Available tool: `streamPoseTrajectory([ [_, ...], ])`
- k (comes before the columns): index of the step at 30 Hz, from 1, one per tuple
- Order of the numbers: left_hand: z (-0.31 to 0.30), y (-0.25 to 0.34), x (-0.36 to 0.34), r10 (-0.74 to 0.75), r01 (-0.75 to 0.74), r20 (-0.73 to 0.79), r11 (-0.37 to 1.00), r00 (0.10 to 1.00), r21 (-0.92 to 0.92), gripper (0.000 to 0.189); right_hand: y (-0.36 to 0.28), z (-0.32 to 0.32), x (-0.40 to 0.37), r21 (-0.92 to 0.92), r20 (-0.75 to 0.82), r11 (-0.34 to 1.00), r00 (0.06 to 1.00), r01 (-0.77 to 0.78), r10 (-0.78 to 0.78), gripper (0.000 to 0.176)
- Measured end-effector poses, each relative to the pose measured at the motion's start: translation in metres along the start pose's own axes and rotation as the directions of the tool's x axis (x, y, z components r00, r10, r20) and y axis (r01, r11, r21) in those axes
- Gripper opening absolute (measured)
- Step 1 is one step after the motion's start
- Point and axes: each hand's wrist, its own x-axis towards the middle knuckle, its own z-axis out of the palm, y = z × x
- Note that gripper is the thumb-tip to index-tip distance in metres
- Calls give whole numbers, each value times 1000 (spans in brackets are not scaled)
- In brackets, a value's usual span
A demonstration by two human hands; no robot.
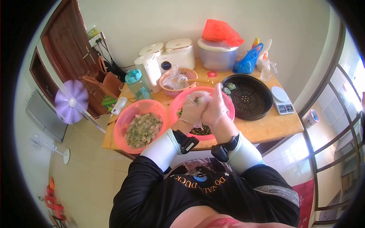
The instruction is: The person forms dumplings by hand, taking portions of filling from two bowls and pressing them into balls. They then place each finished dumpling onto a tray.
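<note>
- Two hands come first on my feed: the left hand point(194, 109) is curled into a cup, the right hand point(216, 104) beside it, fingers straight, close together and pointing away from the body. Both wear clear plastic gloves.
- A greenish lump point(198, 100) sits in the left hand, mostly covered by glove and fingers. I cannot tell its long axis or which way it points; the bit I see looks soft and mottled. Whether the right palm presses on it, I cannot tell either.
- Directly below the hands I have a pink basin point(203, 137) of dark chopped filling point(201, 130).
- Left of the hands, a second basin point(118, 126) holds a pale, green-flecked mixture point(143, 128).
- Right of the hands, green-dappled balls point(227, 91) rest inside a black perforated pan point(249, 102), at its near-hand edge; past it stands a scale point(284, 108).
- Beyond the hands, I see a bowl point(190, 73) holding a plastic bag point(175, 80).
</note>
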Motion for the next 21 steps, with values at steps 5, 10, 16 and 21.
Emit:
streamPoseTrajectory([
  [5,-17,-2,14,-209,13,-237,776,949,-631,22,3,20,5,-96,-89,995,996,-24,16,71],
  [10,-24,17,6,-508,96,-123,383,853,-919,25,5,10,19,-331,-243,933,943,142,-230,41],
  [16,-16,33,-2,-345,89,-68,418,936,-904,38,14,21,1,-863,494,-101,787,494,-370,25],
  [21,-32,9,-4,-352,141,-67,532,934,-835,39,20,28,-8,-594,698,-686,693,420,-180,27],
])
